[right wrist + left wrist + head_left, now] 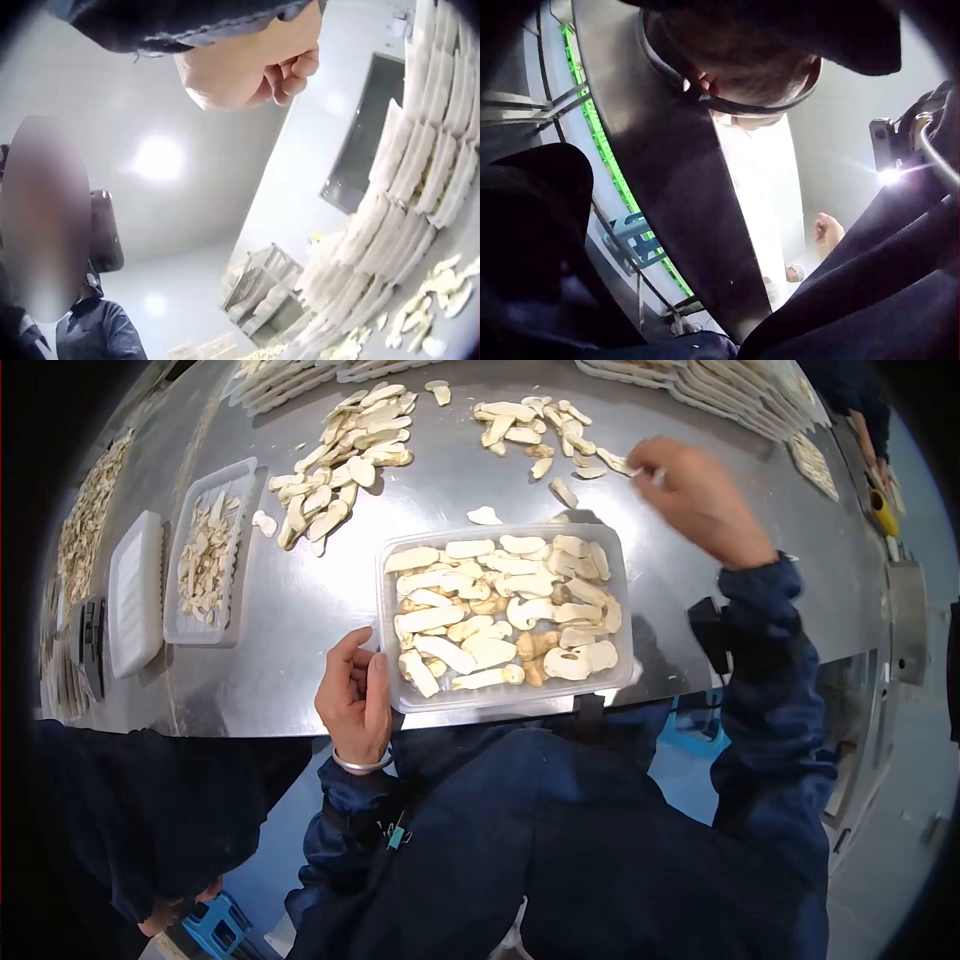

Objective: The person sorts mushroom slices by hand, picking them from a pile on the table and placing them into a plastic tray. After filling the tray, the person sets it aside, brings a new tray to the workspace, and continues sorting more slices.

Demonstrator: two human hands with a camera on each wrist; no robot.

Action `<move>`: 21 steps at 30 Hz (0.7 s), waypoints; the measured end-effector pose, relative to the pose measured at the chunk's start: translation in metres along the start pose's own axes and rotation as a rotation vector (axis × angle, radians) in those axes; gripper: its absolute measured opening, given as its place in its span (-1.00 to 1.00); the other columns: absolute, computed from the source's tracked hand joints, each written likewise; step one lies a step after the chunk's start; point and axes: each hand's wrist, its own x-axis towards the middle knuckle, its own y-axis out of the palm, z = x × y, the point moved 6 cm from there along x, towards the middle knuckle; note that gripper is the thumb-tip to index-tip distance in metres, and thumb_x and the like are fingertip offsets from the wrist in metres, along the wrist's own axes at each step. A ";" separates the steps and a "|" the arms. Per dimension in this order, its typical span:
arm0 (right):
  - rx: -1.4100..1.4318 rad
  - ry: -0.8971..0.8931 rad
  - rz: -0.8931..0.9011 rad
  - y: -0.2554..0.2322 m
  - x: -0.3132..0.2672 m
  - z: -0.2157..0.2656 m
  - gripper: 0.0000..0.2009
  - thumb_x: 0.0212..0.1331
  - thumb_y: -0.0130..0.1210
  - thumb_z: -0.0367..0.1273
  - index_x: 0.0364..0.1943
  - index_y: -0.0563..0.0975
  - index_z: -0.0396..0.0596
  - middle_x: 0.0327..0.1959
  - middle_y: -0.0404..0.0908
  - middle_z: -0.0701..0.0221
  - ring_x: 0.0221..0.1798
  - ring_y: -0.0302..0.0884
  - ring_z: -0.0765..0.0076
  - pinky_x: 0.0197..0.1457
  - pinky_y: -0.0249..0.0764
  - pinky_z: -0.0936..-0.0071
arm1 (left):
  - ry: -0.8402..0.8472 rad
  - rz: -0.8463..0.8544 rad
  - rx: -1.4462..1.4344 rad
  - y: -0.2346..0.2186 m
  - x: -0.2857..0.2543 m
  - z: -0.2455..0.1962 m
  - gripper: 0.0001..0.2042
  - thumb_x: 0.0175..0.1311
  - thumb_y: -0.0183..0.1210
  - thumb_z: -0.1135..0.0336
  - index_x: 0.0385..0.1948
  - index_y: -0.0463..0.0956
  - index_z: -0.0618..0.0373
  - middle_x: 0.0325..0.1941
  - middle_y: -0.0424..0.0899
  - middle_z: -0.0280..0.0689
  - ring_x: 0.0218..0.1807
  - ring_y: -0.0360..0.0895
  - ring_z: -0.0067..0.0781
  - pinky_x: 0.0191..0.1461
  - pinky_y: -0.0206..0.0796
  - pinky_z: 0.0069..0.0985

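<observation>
The plastic tray (622, 600) sits at the centre of the head view, near the steel table's (440, 490) front edge, probably so both hands can reach it easily. Pale mushroom-like slices (490, 651) lie flat inside in rough rows, mostly lengthwise across the frame, which seems meant to use the floor well and keep each slice visible. The hands are well apart. At the tray's lower-left corner, the left hand (355, 695) has loosely bent fingers and its thumb alongside the wall, perhaps to steady it; no grip shows. The right hand (695, 500), upper right and blurred, has curled fingers beside a loose slice (612, 461); I cannot tell whether it pinches anything. The left pile (360, 455) and smaller right pile (510, 425) lie beyond the tray, presumably as supply within arm's reach. Stacked trays (720, 405) stand at upper right, likely nested to save room.
</observation>
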 end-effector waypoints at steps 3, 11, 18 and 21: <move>0.025 0.045 0.127 0.037 0.011 -0.002 -0.76 0.15 0.09 -0.32 -0.21 0.56 -0.21 -0.38 0.65 0.10 -0.31 0.59 0.01 -0.16 0.46 0.18 | -0.005 -0.002 -0.004 0.000 -0.002 0.002 -0.73 0.37 0.11 0.47 0.06 0.46 0.31 -0.44 0.50 -0.41 -0.50 0.25 -0.81 -0.46 0.07 -0.76; 0.073 0.100 0.271 0.069 0.023 0.008 -0.73 0.18 0.06 -0.26 -0.24 0.54 -0.23 -0.39 0.65 0.08 -0.29 0.60 -0.10 -0.13 0.47 0.11 | 0.005 0.001 0.024 0.000 -0.001 0.001 -0.73 0.36 0.10 0.51 0.06 0.46 0.33 -0.46 0.50 -0.40 -0.51 0.24 -0.81 -0.47 0.05 -0.77; 0.000 0.029 0.198 0.077 0.023 0.003 -0.82 0.21 0.11 -0.33 -0.34 0.50 -0.20 -0.47 0.60 0.15 -0.40 0.55 -0.01 -0.30 0.42 0.20 | 0.020 -0.003 0.038 -0.001 -0.001 0.001 -0.73 0.35 0.10 0.53 0.07 0.45 0.33 -0.45 0.50 -0.40 -0.51 0.23 -0.81 -0.47 0.04 -0.77; 0.061 -0.036 0.103 0.051 0.014 0.013 -0.86 0.19 0.10 -0.37 -0.35 0.51 -0.19 -0.48 0.59 0.13 -0.40 0.55 -0.04 -0.31 0.41 0.17 | 0.010 -0.007 0.035 0.000 -0.001 0.001 -0.73 0.35 0.10 0.52 0.07 0.45 0.33 -0.45 0.50 -0.39 -0.50 0.24 -0.80 -0.46 0.05 -0.77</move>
